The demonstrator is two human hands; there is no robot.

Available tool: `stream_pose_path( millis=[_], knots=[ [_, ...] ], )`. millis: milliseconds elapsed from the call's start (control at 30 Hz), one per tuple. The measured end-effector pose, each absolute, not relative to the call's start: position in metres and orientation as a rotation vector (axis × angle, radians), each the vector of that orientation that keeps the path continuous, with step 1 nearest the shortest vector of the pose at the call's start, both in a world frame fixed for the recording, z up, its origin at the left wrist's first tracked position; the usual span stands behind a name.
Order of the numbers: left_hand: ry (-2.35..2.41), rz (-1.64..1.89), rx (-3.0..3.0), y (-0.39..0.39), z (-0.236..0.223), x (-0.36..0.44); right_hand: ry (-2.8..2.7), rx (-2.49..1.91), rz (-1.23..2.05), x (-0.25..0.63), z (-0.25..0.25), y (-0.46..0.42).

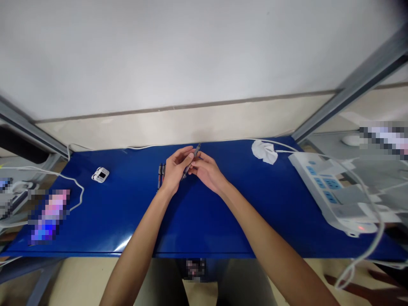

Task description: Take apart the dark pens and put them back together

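Note:
Both my hands meet over the middle of the blue table [127,212]. A slim dark pen [197,149] slants between them, its upper end pointing away from me. My left hand [177,168] has its thumb and fingers closed on the pen. My right hand [205,168] is closed too, its fingertips pinching the pen lower on its barrel. Part of the barrel is hidden by the fingers. Just left of my left hand, more dark pens [160,174] lie side by side on the table, partly covered by that hand.
At left are a small white case [100,174] and a phone with a blurred screen [51,216]. A crumpled white tissue [265,152] lies back right. A white power strip [318,187] with cables runs along the right side. A pale wall [178,123] borders the far edge.

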State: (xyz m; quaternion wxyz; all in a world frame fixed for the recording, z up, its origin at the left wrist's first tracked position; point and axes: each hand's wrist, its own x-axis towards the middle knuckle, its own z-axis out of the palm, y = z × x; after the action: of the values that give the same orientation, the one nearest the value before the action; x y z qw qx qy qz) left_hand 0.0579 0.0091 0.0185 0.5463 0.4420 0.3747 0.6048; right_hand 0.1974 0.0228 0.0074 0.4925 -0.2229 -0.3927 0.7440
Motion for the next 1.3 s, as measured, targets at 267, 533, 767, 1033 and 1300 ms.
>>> stream_pose_path(
  millis=[267, 533, 767, 1033, 1300],
  knots=[
    [0.846, 1.392, 1.012, 0.01, 0.021, 0.054, -0.982, -0.553, 1.918, 0.196, 0.01, 0.02],
    [0.848, 1.497, 0.965, 0.012, 0.025, 0.046, -1.129, -0.627, 1.918, 0.199, 0.012, 0.017],
    [0.828, 1.496, 0.946, 0.014, 0.026, 0.043, -1.192, -0.653, 1.923, 0.202, 0.014, 0.015],
    [0.97, 1.59, 0.983, 0.015, 0.024, 0.043, -1.206, -0.643, 1.88, 0.2, 0.012, 0.014],
    [1.006, 1.645, 1.046, 0.016, 0.027, 0.042, -1.272, -0.661, 1.848, 0.199, 0.011, 0.014]
  ],
)
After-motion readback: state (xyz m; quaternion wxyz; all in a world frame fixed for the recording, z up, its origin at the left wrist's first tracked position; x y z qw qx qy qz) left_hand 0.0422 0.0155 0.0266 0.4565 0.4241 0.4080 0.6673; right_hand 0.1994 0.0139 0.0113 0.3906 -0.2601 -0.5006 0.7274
